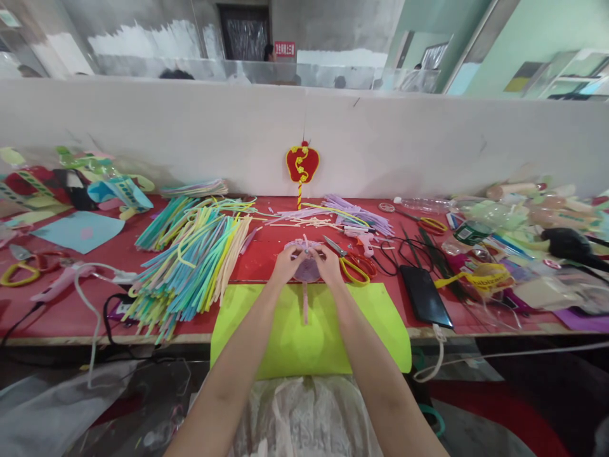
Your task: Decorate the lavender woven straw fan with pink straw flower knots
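A small lilac fan-shaped craft (308, 273), which looks made of fuzzy pipe cleaners, is between my hands with its pinkish handle pointing toward me. My left hand (286, 264) pinches its upper left part. From the other side, my right hand (329, 265) grips the upper right, and the fingertips of both hands nearly meet at the middle. Fingers cover part of the craft's face. Beneath the handle lies a bright yellow-green sheet (266, 343). Scissors (354, 266) with yellow and red handles rest just right of my right hand.
Bundles of pastel pipe cleaners (190, 260) spread out on the left. Lilac pipe cleaners (361, 214) lie behind my right hand. A red fan ornament (303, 164) stands against the white partition (190, 133). A black phone (425, 295), cables and plastic bottles (476, 222) occupy the right; a glue gun (61, 284) lies left.
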Demonstrator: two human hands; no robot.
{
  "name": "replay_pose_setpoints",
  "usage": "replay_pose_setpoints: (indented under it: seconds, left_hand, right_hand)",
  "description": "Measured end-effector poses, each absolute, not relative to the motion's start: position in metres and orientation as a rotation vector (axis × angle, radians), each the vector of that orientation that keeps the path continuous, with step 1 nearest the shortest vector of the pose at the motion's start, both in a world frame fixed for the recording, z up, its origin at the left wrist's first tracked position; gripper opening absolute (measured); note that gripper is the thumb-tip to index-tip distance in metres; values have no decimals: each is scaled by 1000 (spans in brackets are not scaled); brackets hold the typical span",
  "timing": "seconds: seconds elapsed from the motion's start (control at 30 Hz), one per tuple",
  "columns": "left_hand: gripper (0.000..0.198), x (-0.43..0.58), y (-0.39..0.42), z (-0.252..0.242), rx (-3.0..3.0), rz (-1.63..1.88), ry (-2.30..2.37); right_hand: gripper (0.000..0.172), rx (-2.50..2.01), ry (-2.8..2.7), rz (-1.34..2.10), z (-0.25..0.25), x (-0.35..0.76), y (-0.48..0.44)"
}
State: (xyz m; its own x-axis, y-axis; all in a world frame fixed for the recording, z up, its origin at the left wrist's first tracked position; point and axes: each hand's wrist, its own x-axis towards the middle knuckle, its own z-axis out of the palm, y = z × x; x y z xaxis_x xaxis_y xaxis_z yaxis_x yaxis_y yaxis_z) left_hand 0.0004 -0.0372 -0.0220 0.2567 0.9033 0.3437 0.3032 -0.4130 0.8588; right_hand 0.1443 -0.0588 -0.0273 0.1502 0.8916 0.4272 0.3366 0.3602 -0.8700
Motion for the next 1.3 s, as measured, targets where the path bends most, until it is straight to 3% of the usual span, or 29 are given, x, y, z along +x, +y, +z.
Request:
replay_pose_setpoints:
  seconds: [0.37,0.97,1.3]
  left_hand:
    - [15,1,-38,-12,1860,1006,1142]
    - [12,0,-33,-23,1770,1130,1152]
    - [21,-1,-30,-23,1647,1182,1081]
  right_hand:
    - [29,-1202,-1441,568,-28,141,-60]
    - [29,-1205,-1395,628,-27,141,-59]
    - [28,-1112,-1307,755,-35,143,-53]
